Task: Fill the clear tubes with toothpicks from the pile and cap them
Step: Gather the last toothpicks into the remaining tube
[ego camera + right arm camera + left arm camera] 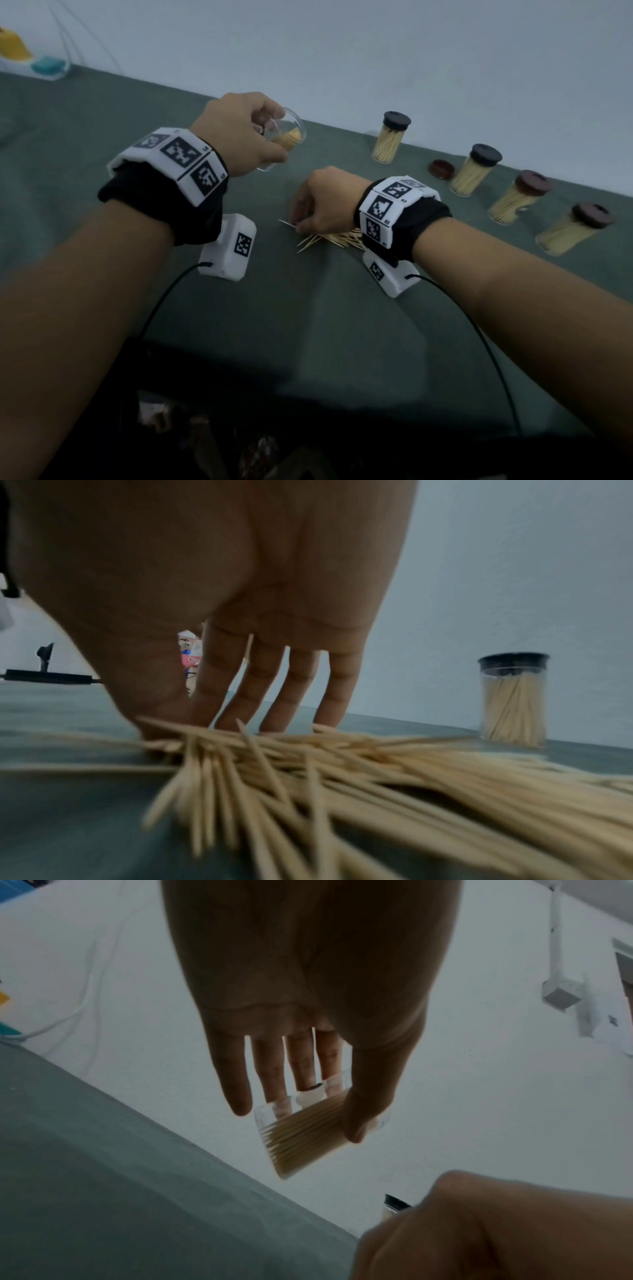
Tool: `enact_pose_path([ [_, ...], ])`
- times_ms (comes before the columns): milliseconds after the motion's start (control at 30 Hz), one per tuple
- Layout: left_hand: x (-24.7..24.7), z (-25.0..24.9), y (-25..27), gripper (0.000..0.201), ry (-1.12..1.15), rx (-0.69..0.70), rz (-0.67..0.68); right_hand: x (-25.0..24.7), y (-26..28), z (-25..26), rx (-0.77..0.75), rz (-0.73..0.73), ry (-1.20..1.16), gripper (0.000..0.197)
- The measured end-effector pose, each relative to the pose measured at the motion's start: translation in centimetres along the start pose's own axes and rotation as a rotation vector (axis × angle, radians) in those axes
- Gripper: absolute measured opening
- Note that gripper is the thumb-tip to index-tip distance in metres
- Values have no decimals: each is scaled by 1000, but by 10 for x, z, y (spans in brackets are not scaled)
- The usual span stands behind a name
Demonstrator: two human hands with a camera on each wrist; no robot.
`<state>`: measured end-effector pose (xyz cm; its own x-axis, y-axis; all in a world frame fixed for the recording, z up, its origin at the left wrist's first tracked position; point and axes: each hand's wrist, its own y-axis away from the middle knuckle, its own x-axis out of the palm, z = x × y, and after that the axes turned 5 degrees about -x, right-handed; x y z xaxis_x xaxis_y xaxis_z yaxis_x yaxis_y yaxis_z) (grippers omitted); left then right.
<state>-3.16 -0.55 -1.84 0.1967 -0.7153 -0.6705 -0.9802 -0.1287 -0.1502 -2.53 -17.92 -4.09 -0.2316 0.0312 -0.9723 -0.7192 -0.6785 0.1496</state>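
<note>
My left hand (239, 137) holds a clear open tube (287, 137) tilted above the table, partly filled with toothpicks. In the left wrist view its thumb and fingers (236, 1096) wrap the tube (301, 1145). My right hand (318, 202) reaches down to the left end of the toothpick pile (337, 240) on the green cloth. In the right wrist view its thumb and fingertips (205, 712) pinch a few toothpicks at the edge of the pile (342, 777). A brown loose cap (442, 168) lies at the back right.
Several filled, capped tubes stand in a row along the wall on the right, from a black-capped one (392, 138) (514, 699) to a brown-capped one (572, 228). The green cloth (102, 113) covers the table. Cables run from both wrist cameras toward me.
</note>
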Motion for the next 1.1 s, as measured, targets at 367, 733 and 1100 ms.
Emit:
enact_pose_path([
  [367,17,-19,4,50,-35,63,58,-12,37,-53,200,-60,-68,6],
  [733,29,-24,6,51,-66,107,113,-13,32,-87,438,64,18,56],
  [1100,36,-28,8,55,-92,134,137,-3,51,-47,246,106,50,80],
])
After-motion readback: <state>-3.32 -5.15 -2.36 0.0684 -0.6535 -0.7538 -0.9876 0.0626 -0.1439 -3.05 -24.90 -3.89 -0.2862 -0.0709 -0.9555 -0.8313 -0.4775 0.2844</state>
